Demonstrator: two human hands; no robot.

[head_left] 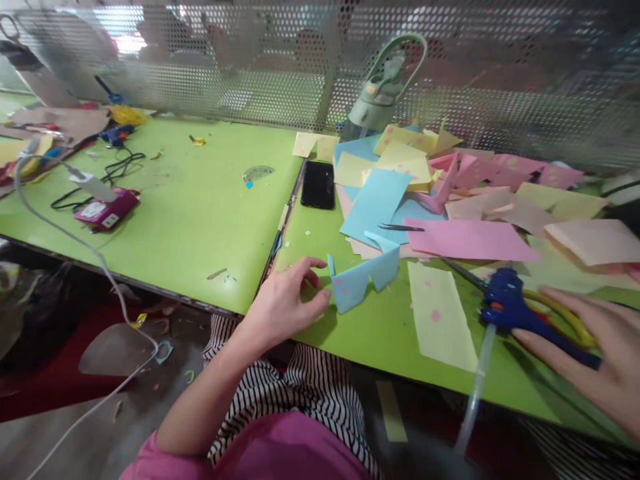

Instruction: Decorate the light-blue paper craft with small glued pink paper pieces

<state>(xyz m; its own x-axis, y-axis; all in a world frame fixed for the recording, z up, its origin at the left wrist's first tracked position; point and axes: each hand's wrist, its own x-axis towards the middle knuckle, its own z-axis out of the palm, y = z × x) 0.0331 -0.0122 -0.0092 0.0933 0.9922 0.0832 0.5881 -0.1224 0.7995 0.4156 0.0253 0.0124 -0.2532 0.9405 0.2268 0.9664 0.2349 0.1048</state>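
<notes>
My left hand [287,300] rests at the near edge of the green table [200,220], fingers loosely curled, thumb and forefinger at the left end of a folded light-blue paper shape [363,277] that stands on the table. My right hand [595,353] reaches in from the right with fingers stretched out flat over the handle of a blue glue gun [510,308], which lies on the table with a clear glue stick [475,393] poking out toward me. The hand touches the gun's handle but is not wrapped round it.
A pale yellow sheet [443,317] lies between the hands. Pink, blue and yellow papers [470,239] are heaped behind, with scissors [400,228], a black phone [318,185] and a green water bottle [383,90]. At far left are a magenta box [106,210], cables and a mesh screen.
</notes>
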